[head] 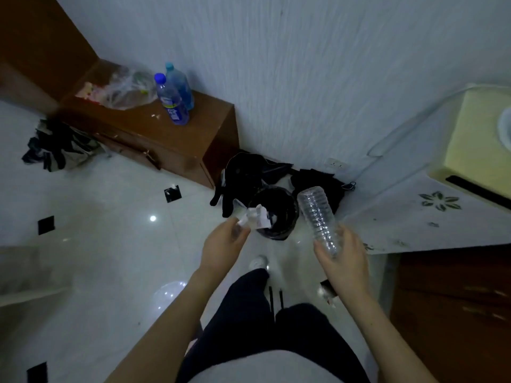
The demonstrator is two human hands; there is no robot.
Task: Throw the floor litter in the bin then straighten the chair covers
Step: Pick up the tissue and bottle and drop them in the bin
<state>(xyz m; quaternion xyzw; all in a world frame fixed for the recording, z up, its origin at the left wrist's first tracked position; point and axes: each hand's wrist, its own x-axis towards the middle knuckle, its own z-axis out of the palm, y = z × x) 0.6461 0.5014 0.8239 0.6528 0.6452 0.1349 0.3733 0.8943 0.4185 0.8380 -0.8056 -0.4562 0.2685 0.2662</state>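
A small black bin (284, 217) stands on the white tiled floor near the wall. My left hand (224, 244) holds crumpled clear and white wrappers (255, 218) just over the bin's left rim. My right hand (343, 258) grips an empty clear ribbed plastic bottle (318, 214) by its lower end, the bottle tilted up to the right of the bin. More litter lies on the floor: a clear plastic piece (168, 293) at lower left and a small scrap (327, 293) beside my right forearm.
A brown wooden cabinet (199, 142) carries two blue-capped bottles (172, 99) and a plastic bag (130, 89). Dark clothes (59, 146) lie left of it, a black bag (243, 172) behind the bin. A white covered table (414, 217) stands right, wooden furniture (456, 313) below it.
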